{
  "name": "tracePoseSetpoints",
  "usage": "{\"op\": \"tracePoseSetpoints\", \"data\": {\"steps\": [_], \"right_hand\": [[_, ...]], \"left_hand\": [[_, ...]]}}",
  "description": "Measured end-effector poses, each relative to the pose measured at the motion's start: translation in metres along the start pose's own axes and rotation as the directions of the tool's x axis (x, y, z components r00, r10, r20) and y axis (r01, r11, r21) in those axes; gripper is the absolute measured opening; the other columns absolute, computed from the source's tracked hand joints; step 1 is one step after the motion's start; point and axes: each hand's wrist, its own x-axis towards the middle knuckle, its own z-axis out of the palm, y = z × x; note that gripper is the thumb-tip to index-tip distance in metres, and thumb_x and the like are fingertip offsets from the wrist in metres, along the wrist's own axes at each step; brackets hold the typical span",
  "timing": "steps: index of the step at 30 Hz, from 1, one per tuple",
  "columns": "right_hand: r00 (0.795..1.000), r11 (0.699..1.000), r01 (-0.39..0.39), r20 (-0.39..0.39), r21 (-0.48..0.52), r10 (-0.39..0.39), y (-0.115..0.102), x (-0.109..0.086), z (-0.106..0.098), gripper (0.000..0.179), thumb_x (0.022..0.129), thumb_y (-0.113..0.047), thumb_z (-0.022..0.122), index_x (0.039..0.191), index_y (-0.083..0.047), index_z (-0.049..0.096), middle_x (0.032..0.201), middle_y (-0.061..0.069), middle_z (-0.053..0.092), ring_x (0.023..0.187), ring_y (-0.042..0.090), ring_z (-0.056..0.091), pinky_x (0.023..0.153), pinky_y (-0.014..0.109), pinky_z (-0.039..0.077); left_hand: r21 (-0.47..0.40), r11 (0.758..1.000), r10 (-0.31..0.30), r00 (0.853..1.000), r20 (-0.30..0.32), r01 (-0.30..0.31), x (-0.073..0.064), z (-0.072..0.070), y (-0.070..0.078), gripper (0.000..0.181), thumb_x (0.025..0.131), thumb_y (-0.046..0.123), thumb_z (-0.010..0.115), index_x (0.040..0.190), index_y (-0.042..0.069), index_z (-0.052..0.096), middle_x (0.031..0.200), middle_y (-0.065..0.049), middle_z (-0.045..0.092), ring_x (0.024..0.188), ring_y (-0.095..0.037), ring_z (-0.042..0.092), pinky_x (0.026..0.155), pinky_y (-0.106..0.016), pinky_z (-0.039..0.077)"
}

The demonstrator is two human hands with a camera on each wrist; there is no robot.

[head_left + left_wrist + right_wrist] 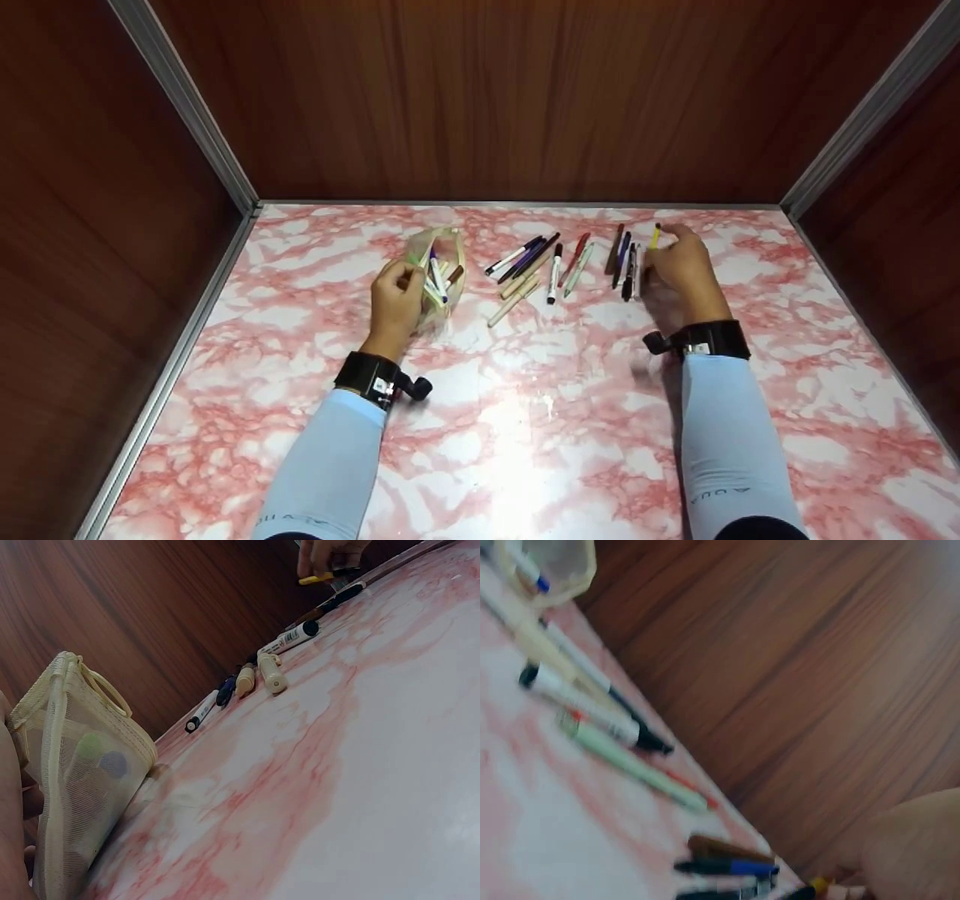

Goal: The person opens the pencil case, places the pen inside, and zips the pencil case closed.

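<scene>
My left hand grips the near-left rim of a cream mesh zip pouch, also seen upright in the left wrist view. Several pens and markers stand inside it, including a white marker with a blue cap. At the right, my right hand pinches a slim yellow pen with a dark tip, just above the table. Beside that hand lies a group of pens, among them a brown one, a blue one and a black one.
Between the hands lie a white marker, a red pen, a light green pen, a beige pen and several darker pens. The marbled table meets wood-grain panels at the back and sides.
</scene>
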Motion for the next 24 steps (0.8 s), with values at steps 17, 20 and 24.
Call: {"op": "tracePoseSetpoints", "data": {"steps": [17,20,24], "right_hand": [[0.987,0.876,0.087,0.080,0.475,-0.142,-0.076,-0.021,0.075,0.083,0.101,0.003,0.072,0.175,-0.012,0.036,0.095,0.000,0.073,0.078,0.010,0.076,0.079,0.032,0.071],[0.984,0.844,0.091,0.082,0.529,-0.157,-0.085,-0.022,0.092,0.082,0.101,0.006,0.072,0.173,-0.008,0.036,0.089,-0.002,0.074,0.075,0.012,0.078,0.080,0.039,0.072],[0.981,0.837,0.108,0.078,0.537,-0.176,-0.099,-0.025,0.116,0.078,0.100,0.008,0.072,0.169,-0.007,0.038,0.089,0.000,0.076,0.075,0.016,0.079,0.084,0.047,0.072]], "left_hand": [[-0.016,1.000,0.006,1.000,-0.003,-0.006,-0.002,0.003,0.005,0.014,0.101,0.006,0.071,0.091,-0.001,0.078,0.095,-0.014,0.070,0.080,-0.014,0.063,0.075,-0.021,0.054],[-0.014,1.000,0.005,1.000,-0.005,-0.005,-0.001,0.002,0.005,0.014,0.101,0.006,0.071,0.090,-0.001,0.078,0.094,-0.012,0.070,0.079,-0.014,0.063,0.074,-0.021,0.054],[-0.012,1.000,0.008,1.000,-0.012,-0.008,-0.001,0.000,0.004,0.015,0.101,0.007,0.071,0.090,0.000,0.077,0.094,-0.011,0.070,0.078,-0.014,0.063,0.073,-0.021,0.054]]}}
